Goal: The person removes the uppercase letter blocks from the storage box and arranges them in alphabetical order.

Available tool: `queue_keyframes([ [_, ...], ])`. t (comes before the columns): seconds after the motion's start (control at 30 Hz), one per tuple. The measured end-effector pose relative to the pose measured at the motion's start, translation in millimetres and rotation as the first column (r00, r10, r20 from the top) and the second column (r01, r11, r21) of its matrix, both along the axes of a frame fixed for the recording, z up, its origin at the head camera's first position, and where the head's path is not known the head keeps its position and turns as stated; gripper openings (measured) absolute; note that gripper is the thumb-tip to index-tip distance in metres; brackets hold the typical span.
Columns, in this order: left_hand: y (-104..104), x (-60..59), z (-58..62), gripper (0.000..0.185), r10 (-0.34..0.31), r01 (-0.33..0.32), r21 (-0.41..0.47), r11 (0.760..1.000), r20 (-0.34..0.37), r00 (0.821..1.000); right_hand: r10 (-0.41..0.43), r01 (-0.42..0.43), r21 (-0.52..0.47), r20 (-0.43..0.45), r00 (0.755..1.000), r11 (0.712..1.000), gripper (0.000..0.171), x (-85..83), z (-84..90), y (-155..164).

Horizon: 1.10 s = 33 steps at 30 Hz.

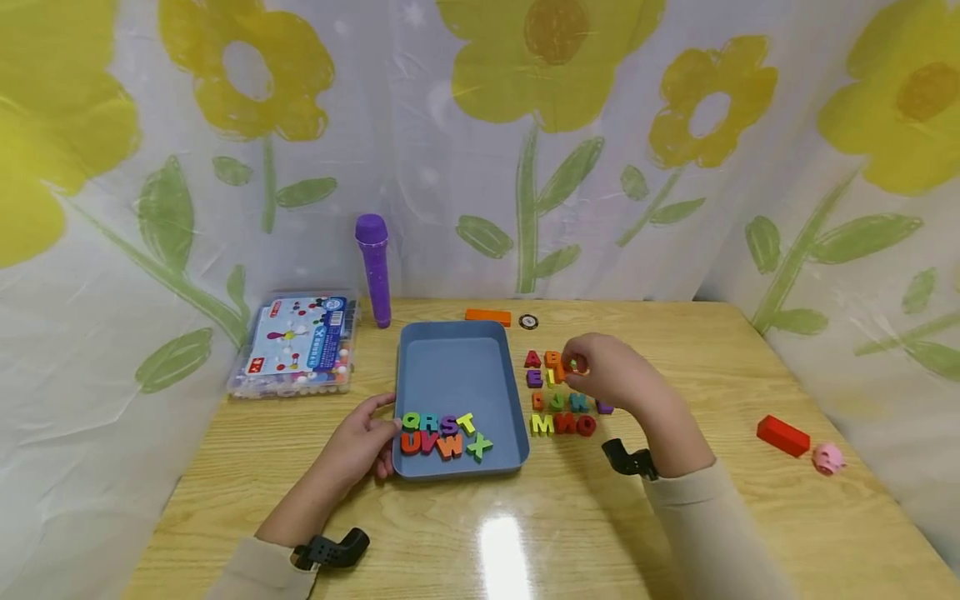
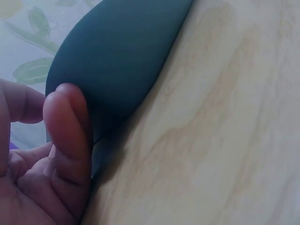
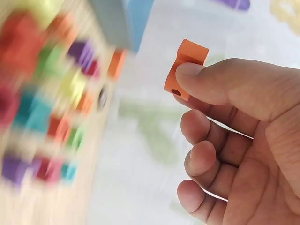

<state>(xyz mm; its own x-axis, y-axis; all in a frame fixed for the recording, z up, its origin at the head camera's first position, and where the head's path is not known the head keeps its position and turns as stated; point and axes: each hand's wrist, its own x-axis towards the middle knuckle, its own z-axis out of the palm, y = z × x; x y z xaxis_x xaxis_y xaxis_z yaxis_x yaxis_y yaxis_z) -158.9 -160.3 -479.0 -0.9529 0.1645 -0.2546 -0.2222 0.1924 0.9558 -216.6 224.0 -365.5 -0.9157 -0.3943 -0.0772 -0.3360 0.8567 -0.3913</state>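
My left hand (image 1: 354, 446) holds the left side of the blue-grey tray (image 1: 453, 358), with the thumb at the rim. In the left wrist view, the fingers curl by the tray's wall (image 2: 122, 51). Coloured letter blocks lie in the tray's near part, among them a green X (image 1: 479, 447) and an orange W (image 1: 449, 447). Right of the tray, my right hand (image 1: 617, 373) pinches an orange letter block (image 3: 191, 50) between thumb and index finger, above rows of letters. Which letter it is, I cannot tell. A yellow M (image 1: 542, 424) and a red O (image 1: 586, 425) stand in the nearest row.
Behind the tray lie an orange block (image 1: 488, 317) and a round chip (image 1: 528, 322). A purple microphone (image 1: 378, 275) and a clear box of beads (image 1: 296, 342) occupy the back left. Far right are a red block (image 1: 783, 436) and a pink pig head (image 1: 828, 458).
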Motion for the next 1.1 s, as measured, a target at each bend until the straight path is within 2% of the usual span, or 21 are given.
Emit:
queue_keyframes([
  [0.13, -1.3, -0.5, -1.1, 0.062, 0.013, -0.013, -0.013, 1.0, 0.003, 1.0, -0.051, 0.051, 0.02, 0.009, 0.999, 0.998, 0.012, 10.2, -10.0, 34.1],
  [0.33, -2.8, -1.4, -3.7, 0.06, 0.025, -0.025, -0.017, 1.0, 0.023, 0.999, -0.05, 0.049, 0.043, 0.026, 0.998, 0.998, 0.008, 26.6, -30.2, 60.6],
  [0.6, -2.4, -2.1, -2.9, 0.059, 0.022, -0.022, -0.026, 0.999, 0.027, 0.999, -0.066, 0.061, 0.085, 0.052, 0.996, 0.994, 0.006, 35.0, -50.2, 63.5],
  [0.83, -0.6, -1.0, -2.3, 0.06, 0.01, -0.01, -0.019, 1.0, 0.039, 0.999, -0.106, 0.098, 0.132, 0.055, 0.993, 0.986, 0.009, 35.9, -59.1, 64.2],
  [1.1, 2.0, -0.8, -2.3, 0.059, 0.004, -0.003, -0.021, 1.0, 0.035, 0.999, -0.114, 0.107, 0.167, 0.036, 0.993, 0.98, 0.011, 36.7, -62.1, 63.0],
])
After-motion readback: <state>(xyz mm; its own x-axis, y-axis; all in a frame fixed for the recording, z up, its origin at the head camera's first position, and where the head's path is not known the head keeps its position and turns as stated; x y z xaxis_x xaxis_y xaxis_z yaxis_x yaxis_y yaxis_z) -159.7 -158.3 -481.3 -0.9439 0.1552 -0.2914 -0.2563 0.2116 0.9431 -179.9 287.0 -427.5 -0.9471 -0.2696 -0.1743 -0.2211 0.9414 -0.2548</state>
